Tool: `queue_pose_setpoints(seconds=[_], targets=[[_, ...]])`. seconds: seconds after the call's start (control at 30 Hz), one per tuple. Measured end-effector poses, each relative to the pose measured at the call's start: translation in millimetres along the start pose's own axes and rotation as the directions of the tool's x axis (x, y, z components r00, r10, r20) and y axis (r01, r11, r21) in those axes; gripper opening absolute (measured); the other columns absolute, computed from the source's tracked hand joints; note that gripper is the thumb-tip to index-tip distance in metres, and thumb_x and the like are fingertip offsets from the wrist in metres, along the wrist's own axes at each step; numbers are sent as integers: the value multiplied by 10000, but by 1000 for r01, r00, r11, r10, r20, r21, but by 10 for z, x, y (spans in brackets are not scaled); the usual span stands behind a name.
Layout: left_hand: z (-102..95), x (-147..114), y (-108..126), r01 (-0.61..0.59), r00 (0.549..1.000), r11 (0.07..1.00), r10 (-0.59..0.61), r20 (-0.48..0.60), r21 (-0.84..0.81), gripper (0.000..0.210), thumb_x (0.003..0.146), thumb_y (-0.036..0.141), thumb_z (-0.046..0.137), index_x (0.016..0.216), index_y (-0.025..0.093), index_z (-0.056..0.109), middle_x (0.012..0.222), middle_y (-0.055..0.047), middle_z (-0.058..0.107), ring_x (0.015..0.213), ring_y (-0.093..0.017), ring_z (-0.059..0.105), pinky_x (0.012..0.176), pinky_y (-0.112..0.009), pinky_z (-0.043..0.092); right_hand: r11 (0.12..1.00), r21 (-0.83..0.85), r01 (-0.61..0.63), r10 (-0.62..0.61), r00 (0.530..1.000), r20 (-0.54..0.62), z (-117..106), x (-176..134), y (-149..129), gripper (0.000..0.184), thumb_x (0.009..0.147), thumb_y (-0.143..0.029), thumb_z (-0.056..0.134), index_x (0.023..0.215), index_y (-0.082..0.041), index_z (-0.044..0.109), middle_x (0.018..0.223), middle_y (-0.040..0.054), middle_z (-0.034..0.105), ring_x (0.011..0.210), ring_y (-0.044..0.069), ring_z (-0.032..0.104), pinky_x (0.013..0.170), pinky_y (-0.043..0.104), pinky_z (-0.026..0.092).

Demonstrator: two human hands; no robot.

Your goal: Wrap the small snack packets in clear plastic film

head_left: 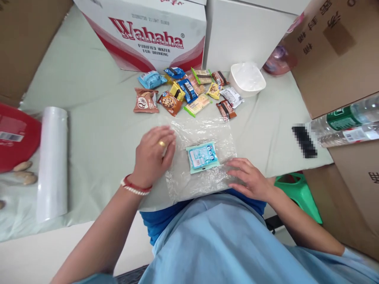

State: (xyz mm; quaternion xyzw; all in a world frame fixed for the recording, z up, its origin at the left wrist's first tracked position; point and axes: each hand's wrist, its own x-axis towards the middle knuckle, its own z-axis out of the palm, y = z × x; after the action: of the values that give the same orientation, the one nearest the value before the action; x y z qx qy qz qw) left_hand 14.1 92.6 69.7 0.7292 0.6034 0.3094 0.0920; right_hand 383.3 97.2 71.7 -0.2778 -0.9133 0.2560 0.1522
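Observation:
A clear plastic sheet or flat bag [189, 185] lies on the table in front of me. On its middle rests a small light-blue packet [203, 157] with pale green ends. At the sheet's left edge is my left hand [156, 152], fingers side by side and slightly bent, thumb apart, with nothing visible in it. My right hand [249, 177] is at the right edge, fingers spread and holding nothing; the fingertips reach over the plastic. Whether either hand presses on the sheet is hard to tell.
Behind the sheet lie several wrapped snacks [197, 105], beside a white plastic tub [248, 79]. A Wahaha carton [148, 37] stands at the back. To the left are a plastic roll [52, 163] and a red bag [17, 138]. Bottles [343, 120] and a cardboard box [334, 59] are at right.

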Motion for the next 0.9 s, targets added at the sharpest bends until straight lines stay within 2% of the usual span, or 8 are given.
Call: queue_pose_setpoints(seconds=[0.1,0.2,0.27,0.33,0.5,0.63,0.77,0.9], targets=[[-80,-419,118,-152,972,979,173,161,-138,271,1043,351,552,1281,273,654,1390,-87,703,1321,-249,657,1137,-425,554,998,-22,-52,53,997,48,99,-279,64,443,1006,-386,682,1428,-268,614,1478,160,613,1411,337,548,1121,600,540],[-10,-864,93,-250,901,956,288,325,-154,401,1006,490,652,1314,234,634,1516,-144,626,1438,-312,575,1215,-505,495,997,-8,-78,78,997,21,202,-376,141,282,1031,-315,638,1298,-245,692,1438,157,641,1370,320,574,1093,572,567],[47,-1067,21,-259,882,962,273,384,-90,476,988,544,667,1341,227,630,1582,-166,566,1504,-353,504,1273,-595,406,997,42,-69,70,998,-2,219,-354,186,201,1049,-285,594,1186,-251,737,1385,137,679,1331,302,601,1074,554,577],[77,-1161,-49,-212,899,977,207,387,-29,537,982,570,661,1384,218,612,1614,-191,523,1526,-367,473,1291,-627,363,993,104,-61,61,998,-2,178,-288,219,213,1066,-290,553,1117,-263,758,1303,115,724,1260,284,642,1048,538,586],[57,-1102,-71,-166,897,986,147,416,8,719,912,670,697,1467,229,575,1666,-209,446,1564,-408,403,1303,-664,309,972,227,-64,55,997,46,-90,-27,226,300,1109,-372,460,1107,-255,736,1014,81,769,975,236,702,919,432,602],[23,-1022,-29,-146,886,989,124,446,14,432,978,561,648,1272,247,693,1651,-160,486,1586,-377,374,1307,-649,299,949,284,-134,122,991,61,-270,229,205,340,1101,-455,474,1025,-235,722,931,66,749,878,208,694,818,335,563],[-22,-930,-60,-43,905,998,60,421,-50,283,1076,371,446,1045,251,700,1529,-100,626,1506,-275,508,1295,-558,363,887,397,-238,242,969,40,-308,481,282,363,1044,-519,559,949,-204,714,870,36,720,798,176,652,764,285,505],[-86,-762,-93,139,927,978,-72,369,-157,298,1088,402,387,1027,258,641,1348,-83,740,1326,-239,662,1196,-479,491,801,491,-342,355,932,71,-268,688,419,400,974,-575,601,913,-189,688,772,-6,621,695,142,525,657,258,418]])
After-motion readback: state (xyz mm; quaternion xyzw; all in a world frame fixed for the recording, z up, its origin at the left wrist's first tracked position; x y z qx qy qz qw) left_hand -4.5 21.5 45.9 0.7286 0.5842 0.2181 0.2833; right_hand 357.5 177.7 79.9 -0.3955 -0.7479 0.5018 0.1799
